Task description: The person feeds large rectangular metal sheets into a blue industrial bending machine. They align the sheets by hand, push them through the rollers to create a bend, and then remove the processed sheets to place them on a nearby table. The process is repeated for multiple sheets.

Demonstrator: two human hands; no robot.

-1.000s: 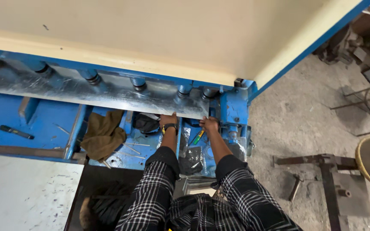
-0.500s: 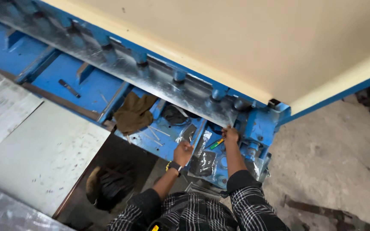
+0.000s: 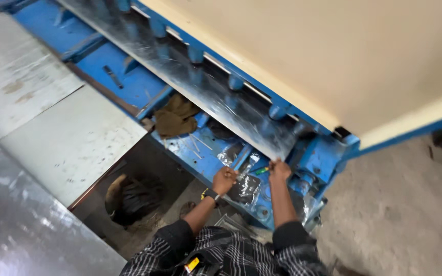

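Observation:
My left hand [image 3: 224,179], with a dark watch at the wrist, rests closed on the front edge of the blue machine bed [image 3: 206,153]. My right hand [image 3: 280,170] grips the near end of a long shiny metal sheet [image 3: 200,84] that lies on the bed under a row of blue hold-down cylinders [image 3: 196,53]. A small green and yellow object [image 3: 261,170] sits just left of my right hand. Crumpled clear plastic bags [image 3: 245,179] lie between my hands.
A brown rag [image 3: 176,116] lies on the bed to the left. Flat grey metal sheets [image 3: 70,143] are stacked at left. A cream machine housing [image 3: 333,61] overhangs the bed. Dark scrap [image 3: 131,202] sits in the gap below. Concrete floor [image 3: 400,214] lies at right.
The view has swung left and tilted, bringing the grey sheets into sight. My left hand has slid back from the sheet toward the bed's front edge; my right hand stays at the sheet's end.

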